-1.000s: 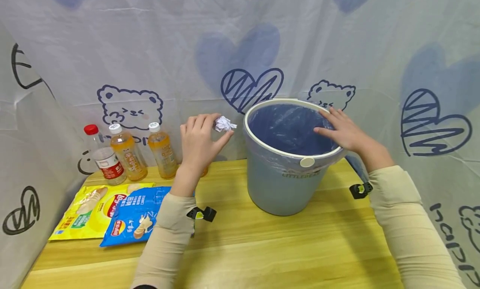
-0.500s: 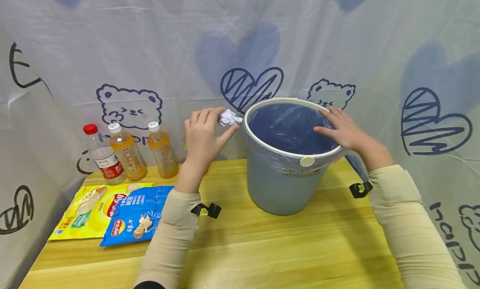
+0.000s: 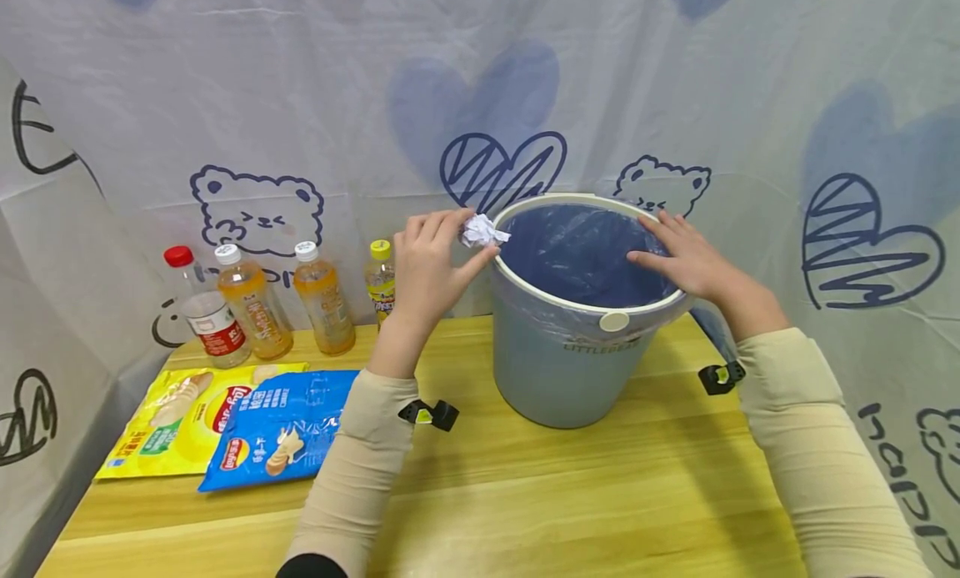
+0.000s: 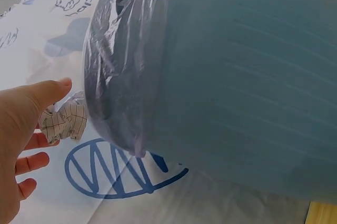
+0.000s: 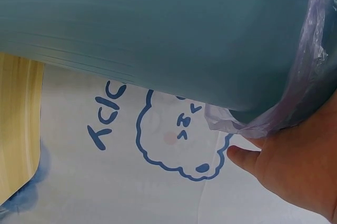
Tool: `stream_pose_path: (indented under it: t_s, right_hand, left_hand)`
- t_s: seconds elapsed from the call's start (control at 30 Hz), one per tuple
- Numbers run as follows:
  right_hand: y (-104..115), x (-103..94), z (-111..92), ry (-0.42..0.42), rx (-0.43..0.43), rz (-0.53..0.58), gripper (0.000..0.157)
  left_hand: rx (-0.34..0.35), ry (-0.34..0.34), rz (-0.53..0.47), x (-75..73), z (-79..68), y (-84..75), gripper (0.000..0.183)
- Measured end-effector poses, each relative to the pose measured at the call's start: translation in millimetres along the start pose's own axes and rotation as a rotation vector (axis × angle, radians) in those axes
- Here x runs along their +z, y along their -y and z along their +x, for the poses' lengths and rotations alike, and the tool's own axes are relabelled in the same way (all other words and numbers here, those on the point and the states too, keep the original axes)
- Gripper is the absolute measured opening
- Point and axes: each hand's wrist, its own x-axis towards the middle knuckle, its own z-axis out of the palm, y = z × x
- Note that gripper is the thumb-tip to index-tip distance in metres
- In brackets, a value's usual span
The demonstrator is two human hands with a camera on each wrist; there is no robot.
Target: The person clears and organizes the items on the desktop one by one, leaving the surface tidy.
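Note:
A crumpled paper ball is pinched between the thumb and fingers of my left hand, right at the left rim of a grey-blue trash bin. From the left wrist view, printed lines show on the crumpled paper ball, and the lower fingers spread loosely away from it. My right hand rests on the bin's right rim with fingers extended, the thumb reaching over the opening. A clear plastic liner lines the bin and folds over its white rim. In the right wrist view, the right hand lies against the liner's edge.
Left of the bin stand a red-capped bottle, two white-capped orange drink bottles and a yellow-capped bottle. A yellow chip bag and a blue chip bag lie on the wooden table. A printed curtain hangs behind.
My left hand has moved right with the paper ball, from left of the bin to its rim. The yellow-capped bottle has come into sight. The right hand stays on the rim.

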Motion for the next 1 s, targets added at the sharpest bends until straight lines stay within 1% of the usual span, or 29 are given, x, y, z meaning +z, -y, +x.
stream_pose_path:
  t_s: [0.37, 0.67, 1.0]
  right_hand:
    - [1, 0.1, 0, -0.002, 0.003, 0.003, 0.08]
    - [2, -0.2, -1, -0.001, 0.001, 0.007, 0.081]
    - [2, -0.8, -2, -0.01, -0.008, 0.007, 0.08]
  left_hand:
    - [-0.009, 0.03, -0.059, 10.5, 3.0, -9.3, 0.057]
    - [-0.051, 0.123, -0.106, 17.0, 4.3, -15.0, 0.059]
    - [-0.075, 0.19, -0.136, 17.5, 5.9, -17.7, 0.058]
